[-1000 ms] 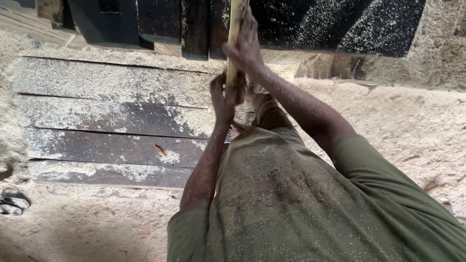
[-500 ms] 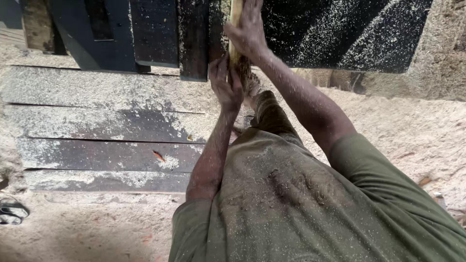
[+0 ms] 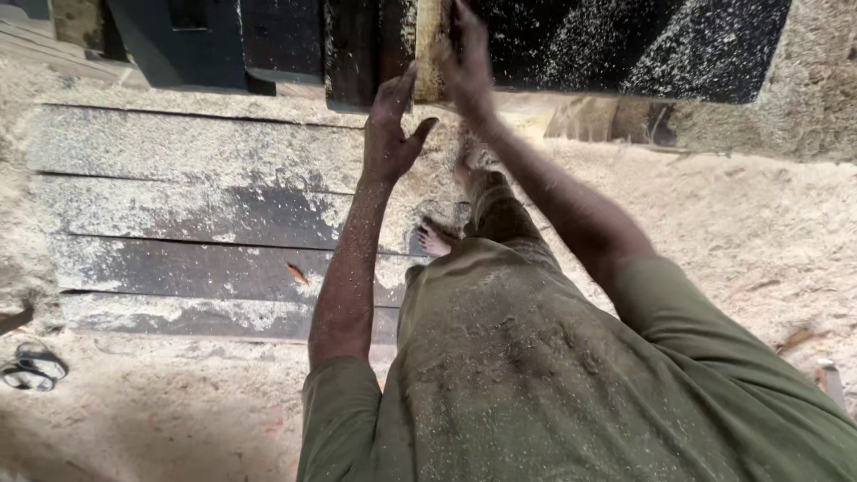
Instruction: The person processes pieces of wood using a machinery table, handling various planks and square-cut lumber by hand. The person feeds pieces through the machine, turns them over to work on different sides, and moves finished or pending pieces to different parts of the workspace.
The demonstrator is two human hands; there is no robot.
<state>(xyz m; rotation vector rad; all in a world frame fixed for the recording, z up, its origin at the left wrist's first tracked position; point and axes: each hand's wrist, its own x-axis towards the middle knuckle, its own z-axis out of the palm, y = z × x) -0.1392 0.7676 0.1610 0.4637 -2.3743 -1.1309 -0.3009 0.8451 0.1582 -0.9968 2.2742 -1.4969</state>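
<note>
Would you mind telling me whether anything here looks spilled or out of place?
Yes: sawdust lies thick over the ground and the dark planks. A sandal lies alone at the left edge, and a bare foot stands in the dust.

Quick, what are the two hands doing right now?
Left hand: open, fingers spread, holding nothing, just beside the pale wooden stick.
Right hand: against the stick; whether it grips it cannot be told.

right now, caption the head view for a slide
Left hand open beside a pale wooden strip, right hand on it, above sawdust-covered planks.
</note>
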